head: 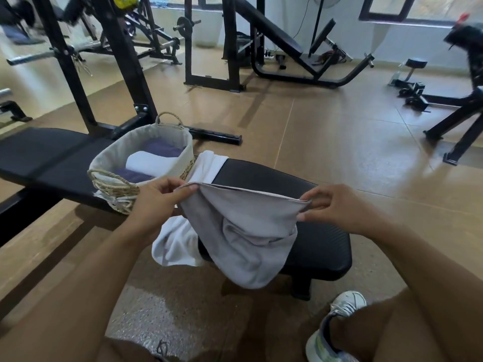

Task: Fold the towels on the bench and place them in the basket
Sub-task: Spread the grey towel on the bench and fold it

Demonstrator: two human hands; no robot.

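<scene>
A grey towel (243, 231) hangs between my hands above the near end of the black bench (266, 176). My left hand (156, 202) pinches its upper left corner. My right hand (337, 205) pinches the upper right corner. The top edge is stretched level and the rest droops in folds over the bench's edge. Under it a white towel (175, 244) lies across the bench and hangs off the near side. A woven basket (115, 189) with a cloth liner stands on the bench to the left, holding a folded white towel (151, 163) and dark purple towels (162, 148).
A black rack upright (125, 64) rises behind the basket, its foot bar (217, 135) lying on the floor. More gym machines stand at the back and right. My knees and a white shoe (337, 325) are at the bottom, on the brown tiled floor.
</scene>
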